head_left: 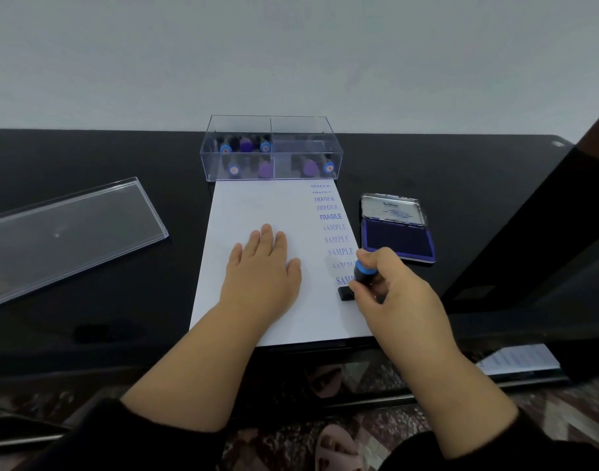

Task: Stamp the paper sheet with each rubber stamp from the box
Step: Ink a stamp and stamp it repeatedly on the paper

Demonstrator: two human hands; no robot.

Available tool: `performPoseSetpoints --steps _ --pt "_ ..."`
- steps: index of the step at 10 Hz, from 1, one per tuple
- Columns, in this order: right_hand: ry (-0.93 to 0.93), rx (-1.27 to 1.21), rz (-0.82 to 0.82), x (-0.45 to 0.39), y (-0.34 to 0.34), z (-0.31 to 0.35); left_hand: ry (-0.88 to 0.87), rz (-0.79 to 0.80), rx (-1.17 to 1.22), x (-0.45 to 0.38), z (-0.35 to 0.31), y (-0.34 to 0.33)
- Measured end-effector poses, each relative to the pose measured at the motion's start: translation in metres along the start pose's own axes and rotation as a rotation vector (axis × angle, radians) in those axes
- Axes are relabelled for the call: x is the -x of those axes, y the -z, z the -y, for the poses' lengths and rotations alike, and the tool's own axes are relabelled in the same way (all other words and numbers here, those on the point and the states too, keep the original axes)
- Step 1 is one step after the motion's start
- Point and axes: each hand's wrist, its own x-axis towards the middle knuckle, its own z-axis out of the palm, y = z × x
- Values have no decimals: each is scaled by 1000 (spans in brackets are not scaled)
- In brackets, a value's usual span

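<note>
Gripping a black rubber stamp (354, 285) with a blue cap, the right hand (393, 287) presses it onto the paper sheet (257, 205) — the left hand (262, 270) lies flat, fingers straight, just beside it.

Place: looks like a home or small office, hard to tell which.
Counter (87, 158): glossy black, set against a plain pale wall (291, 56).
Floor (563, 409): dark mottled stone tiles below the counter edge.
Footwear: a pink slipper (335, 447) on the foot.
Desk goods: ink pad (398, 239), clear stamp box (271, 147), paper (257, 205).
</note>
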Motion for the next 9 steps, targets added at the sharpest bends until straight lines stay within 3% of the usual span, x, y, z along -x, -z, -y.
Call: performPoseSetpoints --steps 8,9 --pt "45 34 -12 0 -2 2 23 -36 -5 18 -1 -6" --pt "-39 -294 -158 -5 10 3 25 -47 13 19 -1 -6"
